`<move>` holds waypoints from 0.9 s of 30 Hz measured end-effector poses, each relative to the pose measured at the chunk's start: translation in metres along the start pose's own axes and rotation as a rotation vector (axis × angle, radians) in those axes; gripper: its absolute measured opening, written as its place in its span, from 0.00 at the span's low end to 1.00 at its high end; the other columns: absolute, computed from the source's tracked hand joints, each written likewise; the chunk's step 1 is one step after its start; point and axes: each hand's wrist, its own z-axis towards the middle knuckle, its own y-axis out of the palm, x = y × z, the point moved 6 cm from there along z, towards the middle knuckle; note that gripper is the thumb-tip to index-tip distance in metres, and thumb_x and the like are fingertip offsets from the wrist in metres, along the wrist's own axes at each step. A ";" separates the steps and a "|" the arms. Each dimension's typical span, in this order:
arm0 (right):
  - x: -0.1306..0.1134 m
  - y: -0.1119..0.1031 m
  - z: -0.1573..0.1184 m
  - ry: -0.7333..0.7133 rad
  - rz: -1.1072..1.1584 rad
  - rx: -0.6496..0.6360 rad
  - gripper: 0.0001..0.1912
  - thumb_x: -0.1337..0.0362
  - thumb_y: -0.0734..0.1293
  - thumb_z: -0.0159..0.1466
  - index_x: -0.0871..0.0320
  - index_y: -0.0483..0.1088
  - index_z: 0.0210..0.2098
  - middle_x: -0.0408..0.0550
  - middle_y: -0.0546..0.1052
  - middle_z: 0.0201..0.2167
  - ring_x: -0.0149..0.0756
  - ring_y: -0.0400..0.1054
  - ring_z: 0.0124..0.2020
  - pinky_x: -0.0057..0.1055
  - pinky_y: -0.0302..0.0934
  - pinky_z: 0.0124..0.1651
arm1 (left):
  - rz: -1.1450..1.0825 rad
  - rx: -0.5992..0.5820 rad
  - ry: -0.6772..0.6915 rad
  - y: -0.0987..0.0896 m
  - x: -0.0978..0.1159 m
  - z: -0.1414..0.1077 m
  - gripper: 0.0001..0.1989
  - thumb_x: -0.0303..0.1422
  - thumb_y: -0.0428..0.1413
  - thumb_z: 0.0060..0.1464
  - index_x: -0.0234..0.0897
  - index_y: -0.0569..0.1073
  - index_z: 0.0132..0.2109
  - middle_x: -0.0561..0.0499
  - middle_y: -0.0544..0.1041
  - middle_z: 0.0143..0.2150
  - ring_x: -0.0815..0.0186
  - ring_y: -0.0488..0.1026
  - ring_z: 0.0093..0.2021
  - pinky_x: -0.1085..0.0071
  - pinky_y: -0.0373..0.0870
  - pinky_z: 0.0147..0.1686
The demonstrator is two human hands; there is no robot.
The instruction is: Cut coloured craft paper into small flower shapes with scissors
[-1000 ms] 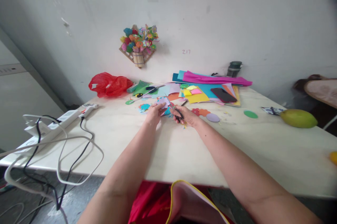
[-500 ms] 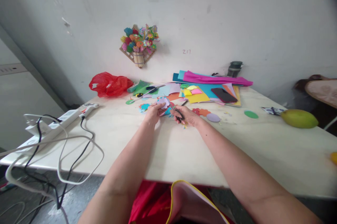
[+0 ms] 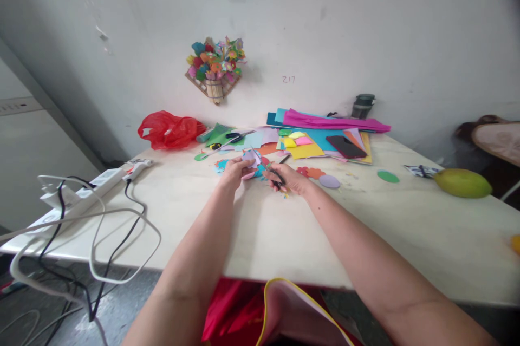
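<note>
My left hand [image 3: 235, 171] pinches a small lilac paper piece [image 3: 252, 159] with a scalloped edge. In my right hand [image 3: 286, 178] is a pair of scissors [image 3: 278, 177] with dark handles; its blades point up and left, against the lilac paper. Whether the blades are apart is too small to tell. Blue cut paper pieces [image 3: 221, 165] lie just left of and beneath my hands. To the right of my right hand are orange paper flowers [image 3: 315, 173] and a lilac paper oval [image 3: 329, 181].
Coloured paper sheets [image 3: 325, 137], a phone [image 3: 346, 147] and a second pair of scissors [image 3: 234, 137] lie toward the wall. A red plastic bag [image 3: 170, 130] is at the back left, power strips [image 3: 93, 190] with cables at the left edge, a yellow-green fruit [image 3: 462, 183] at right.
The lilac paper has turned slightly in my left hand, which has shifted a little to the left. My right hand with the scissors stays nearly in place.
</note>
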 end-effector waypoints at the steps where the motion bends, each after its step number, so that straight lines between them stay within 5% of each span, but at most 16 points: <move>1: 0.000 0.000 0.000 -0.001 -0.001 0.001 0.14 0.55 0.68 0.61 0.59 0.63 0.30 0.39 0.71 0.18 0.23 0.62 0.13 0.19 0.46 0.10 | 0.009 0.004 0.000 -0.001 0.000 0.001 0.09 0.25 0.66 0.35 0.29 0.76 0.28 0.49 0.77 0.24 0.70 0.73 0.21 0.73 0.72 0.28; 27: -0.003 -0.001 -0.005 0.056 0.005 0.011 0.12 0.57 0.67 0.60 0.59 0.64 0.28 0.40 0.70 0.15 0.23 0.60 0.12 0.18 0.42 0.11 | 0.052 -0.048 0.061 -0.003 0.005 0.003 0.10 0.28 0.69 0.33 0.31 0.75 0.25 0.49 0.75 0.23 0.71 0.70 0.22 0.75 0.69 0.25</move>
